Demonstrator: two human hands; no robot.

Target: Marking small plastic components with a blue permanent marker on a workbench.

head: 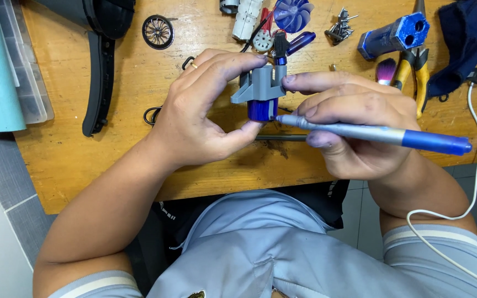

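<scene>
Both sets of fingers (233, 66) pinched shut: left on grey-blue part (262, 91), right on screwdriver (371, 134).

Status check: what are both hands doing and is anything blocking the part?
Left hand grips small grey-and-blue plastic assembly. Right hand holds grey-and-blue screwdriver, tip at its blue base. Nothing in between.

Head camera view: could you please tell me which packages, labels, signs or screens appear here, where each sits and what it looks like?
No labels, signs or screens show.
Clear plastic organiser box: far left table edge, long, translucent grey, the nearest to a package.
Left hand grips a grey and blue part with no visible label.
Right hand holds a silver and blue screwdriver, no marking visible.
</scene>
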